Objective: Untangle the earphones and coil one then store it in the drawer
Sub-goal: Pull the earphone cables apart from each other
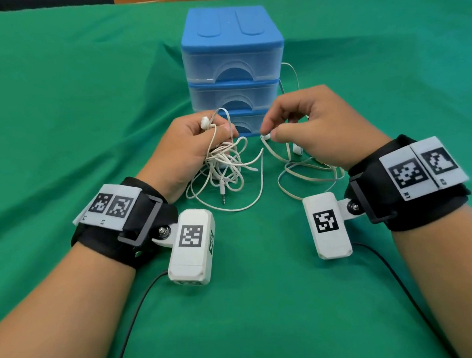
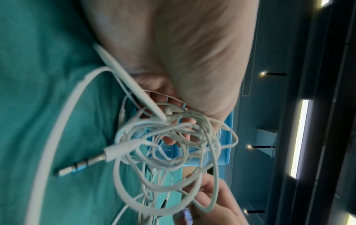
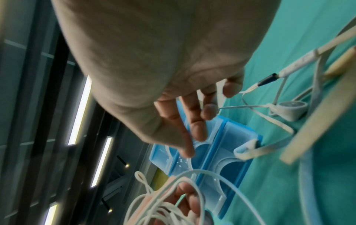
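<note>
White earphones lie in a tangle point(image 1: 223, 166) on the green cloth in front of a blue drawer unit point(image 1: 233, 68). My left hand point(image 1: 201, 142) grips the bunched round cords, an earbud point(image 1: 206, 122) poking out above the thumb. The jack plug point(image 1: 223, 193) hangs from the bunch; in the left wrist view the jack plug point(image 2: 82, 163) shows close up below the tangle point(image 2: 173, 144). My right hand point(image 1: 294, 125) pinches an earbud of the flat-cord earphone point(image 1: 267, 136) between thumb and forefinger. Its flat cord point(image 1: 305, 173) loops on the cloth under that hand.
The drawer unit has three clear drawers, all closed, with a blue lid. A thin cord point(image 1: 292, 73) trails to the right of the unit. Green cloth point(image 1: 91, 104) covers the whole table. Black cables run from the wrist cameras toward me.
</note>
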Action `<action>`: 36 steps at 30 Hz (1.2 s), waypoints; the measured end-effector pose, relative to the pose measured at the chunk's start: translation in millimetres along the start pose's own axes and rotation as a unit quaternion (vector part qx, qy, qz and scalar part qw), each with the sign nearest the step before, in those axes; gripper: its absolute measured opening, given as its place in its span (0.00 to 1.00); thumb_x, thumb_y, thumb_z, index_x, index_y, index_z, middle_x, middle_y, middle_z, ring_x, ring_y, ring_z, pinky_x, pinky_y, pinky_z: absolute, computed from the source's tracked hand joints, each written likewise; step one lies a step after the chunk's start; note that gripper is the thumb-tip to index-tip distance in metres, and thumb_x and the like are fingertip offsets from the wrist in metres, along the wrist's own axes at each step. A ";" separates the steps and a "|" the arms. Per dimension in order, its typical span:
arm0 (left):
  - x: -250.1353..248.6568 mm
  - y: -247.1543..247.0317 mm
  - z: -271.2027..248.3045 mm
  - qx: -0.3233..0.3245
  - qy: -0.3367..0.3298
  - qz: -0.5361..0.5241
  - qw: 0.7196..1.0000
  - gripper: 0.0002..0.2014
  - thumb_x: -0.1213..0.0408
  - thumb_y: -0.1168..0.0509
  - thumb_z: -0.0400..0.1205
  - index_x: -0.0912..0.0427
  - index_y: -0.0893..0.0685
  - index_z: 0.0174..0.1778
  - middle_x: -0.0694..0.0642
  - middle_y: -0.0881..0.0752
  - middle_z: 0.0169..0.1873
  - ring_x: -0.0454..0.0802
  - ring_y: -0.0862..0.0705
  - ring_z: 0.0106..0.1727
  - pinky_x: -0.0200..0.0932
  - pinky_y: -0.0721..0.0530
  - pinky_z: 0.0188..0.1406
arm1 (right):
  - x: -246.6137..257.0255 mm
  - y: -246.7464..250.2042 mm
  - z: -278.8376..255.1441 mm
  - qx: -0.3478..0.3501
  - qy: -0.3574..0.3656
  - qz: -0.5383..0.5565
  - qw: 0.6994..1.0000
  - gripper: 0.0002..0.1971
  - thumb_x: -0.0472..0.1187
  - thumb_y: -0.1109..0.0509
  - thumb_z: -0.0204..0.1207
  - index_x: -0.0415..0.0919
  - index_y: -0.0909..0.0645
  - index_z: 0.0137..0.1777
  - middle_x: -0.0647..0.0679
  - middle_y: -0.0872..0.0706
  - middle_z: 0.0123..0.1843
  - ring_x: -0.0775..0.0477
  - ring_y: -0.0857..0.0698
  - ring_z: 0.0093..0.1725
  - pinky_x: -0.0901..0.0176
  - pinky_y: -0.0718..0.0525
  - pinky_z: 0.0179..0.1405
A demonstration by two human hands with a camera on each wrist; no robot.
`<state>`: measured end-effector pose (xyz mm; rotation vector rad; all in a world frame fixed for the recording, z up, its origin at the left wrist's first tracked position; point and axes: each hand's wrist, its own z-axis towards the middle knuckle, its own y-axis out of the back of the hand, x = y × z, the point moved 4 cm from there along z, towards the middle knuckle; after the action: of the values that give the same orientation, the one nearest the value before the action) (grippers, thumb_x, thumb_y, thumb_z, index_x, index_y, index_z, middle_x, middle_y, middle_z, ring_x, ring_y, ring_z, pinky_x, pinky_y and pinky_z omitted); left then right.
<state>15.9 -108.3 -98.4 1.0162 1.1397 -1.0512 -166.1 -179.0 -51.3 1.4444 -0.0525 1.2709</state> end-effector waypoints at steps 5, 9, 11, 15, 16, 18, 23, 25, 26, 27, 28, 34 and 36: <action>0.5 -0.2 0.4 0.002 -0.002 0.002 1.000 0.09 0.69 0.32 0.83 0.57 0.12 0.38 0.58 0.16 0.32 0.50 0.20 0.31 0.44 0.19 0.36 | -20.9 -11.7 2.6 0.075 -0.063 -0.001 0.995 0.05 0.37 0.22 0.72 0.46 0.09 0.46 0.47 0.17 0.35 0.61 0.27 0.27 0.66 0.28 0.33; 1.3 -0.6 0.4 0.000 0.004 0.000 1.000 0.11 0.69 0.32 0.83 0.56 0.12 0.35 0.57 0.16 0.31 0.50 0.21 0.31 0.46 0.21 0.37 | -24.3 -22.0 1.7 0.112 -0.085 0.000 0.990 0.03 0.41 0.18 0.71 0.47 0.09 0.42 0.52 0.20 0.28 0.52 0.26 0.30 0.60 0.28 0.36; 0.7 -1.0 0.2 0.001 0.004 -0.002 1.000 0.11 0.69 0.32 0.83 0.56 0.12 0.35 0.56 0.15 0.31 0.50 0.20 0.31 0.46 0.21 0.38 | -26.6 -21.2 1.5 0.114 -0.097 -0.022 0.989 0.04 0.40 0.18 0.70 0.48 0.10 0.41 0.55 0.21 0.26 0.54 0.26 0.27 0.60 0.28 0.34; 0.8 0.0 -0.4 0.003 0.004 0.002 1.000 0.11 0.69 0.32 0.84 0.57 0.12 0.36 0.56 0.15 0.30 0.50 0.20 0.30 0.45 0.20 0.36 | -32.8 -16.2 1.8 0.102 -0.129 -0.090 0.982 0.05 0.35 0.19 0.69 0.46 0.12 0.40 0.51 0.15 0.29 0.55 0.21 0.27 0.61 0.24 0.36; 0.8 0.4 -0.2 0.003 0.004 0.006 1.000 0.10 0.69 0.32 0.84 0.57 0.12 0.36 0.56 0.15 0.30 0.49 0.20 0.30 0.44 0.19 0.35 | -33.9 -14.6 1.7 0.098 -0.136 -0.105 0.980 0.06 0.34 0.21 0.70 0.45 0.13 0.39 0.49 0.14 0.31 0.53 0.20 0.29 0.61 0.23 0.36; 1.0 0.8 0.3 -0.002 0.002 0.018 1.000 0.07 0.67 0.31 0.83 0.59 0.13 0.38 0.56 0.16 0.31 0.48 0.20 0.30 0.44 0.20 0.36 | -32.7 -10.9 1.2 0.085 -0.143 -0.137 0.976 0.06 0.34 0.22 0.71 0.46 0.13 0.39 0.48 0.13 0.34 0.50 0.18 0.33 0.61 0.23 0.35; 1.2 1.3 0.2 -0.012 -0.003 0.019 1.000 0.08 0.61 0.29 0.78 0.64 0.12 0.42 0.62 0.17 0.35 0.52 0.22 0.37 0.48 0.23 0.44 | -8.7 -2.3 0.1 -0.003 -0.056 -0.084 0.995 0.02 0.41 0.23 0.73 0.48 0.13 0.44 0.53 0.15 0.36 0.57 0.22 0.32 0.64 0.25 0.36; 1.4 1.4 0.6 -0.013 -0.008 0.020 1.000 0.07 0.62 0.29 0.78 0.63 0.13 0.41 0.63 0.18 0.36 0.53 0.23 0.38 0.48 0.24 0.43 | 11.0 -5.6 -3.6 0.018 0.020 -0.008 1.000 0.06 0.41 0.23 0.72 0.45 0.12 0.48 0.51 0.13 0.40 0.60 0.21 0.35 0.67 0.24 0.39; 1.0 1.2 0.6 -0.012 -0.011 0.024 1.000 0.06 0.63 0.30 0.79 0.61 0.13 0.40 0.62 0.18 0.35 0.53 0.24 0.38 0.47 0.24 0.41 | 19.6 -9.4 -6.5 0.047 0.048 0.015 0.998 0.08 0.40 0.22 0.73 0.42 0.13 0.51 0.50 0.13 0.43 0.64 0.21 0.37 0.73 0.25 0.39; 1.1 1.0 0.6 -0.011 -0.016 0.029 0.999 0.05 0.66 0.30 0.80 0.61 0.14 0.39 0.62 0.19 0.35 0.53 0.25 0.37 0.47 0.26 0.40 | 26.0 -14.0 -9.5 0.080 0.063 0.023 0.995 0.11 0.39 0.21 0.74 0.40 0.13 0.54 0.50 0.12 0.46 0.67 0.21 0.39 0.77 0.27 0.39; 1.3 1.3 0.8 -0.012 -0.020 0.035 0.999 0.05 0.69 0.32 0.81 0.62 0.14 0.39 0.62 0.20 0.34 0.53 0.26 0.37 0.46 0.27 0.38 | 29.5 -18.8 -11.7 0.109 0.065 0.024 0.992 0.15 0.41 0.19 0.73 0.40 0.15 0.58 0.51 0.12 0.49 0.67 0.20 0.41 0.78 0.27 0.40; 2.7 4.0 0.9 -0.013 -0.015 0.015 1.000 0.08 0.70 0.32 0.80 0.56 0.13 0.36 0.53 0.18 0.30 0.48 0.24 0.31 0.43 0.26 0.33 | 13.5 -38.1 -5.2 0.134 0.007 0.029 0.991 0.19 0.47 0.16 0.69 0.46 0.20 0.55 0.47 0.12 0.41 0.43 0.20 0.35 0.49 0.20 0.42; 1.1 0.7 -0.7 0.014 0.002 -0.037 0.999 0.03 0.66 0.31 0.79 0.60 0.14 0.43 0.57 0.17 0.33 0.50 0.23 0.30 0.44 0.25 0.32 | 6.5 -36.9 -0.1 0.099 -0.002 0.022 0.995 0.12 0.44 0.18 0.70 0.44 0.17 0.47 0.47 0.14 0.35 0.52 0.22 0.32 0.54 0.24 0.36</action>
<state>16.5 -107.6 -99.6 1.0052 1.1774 -1.1271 -139.6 -162.4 -71.9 1.6214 0.0403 1.3396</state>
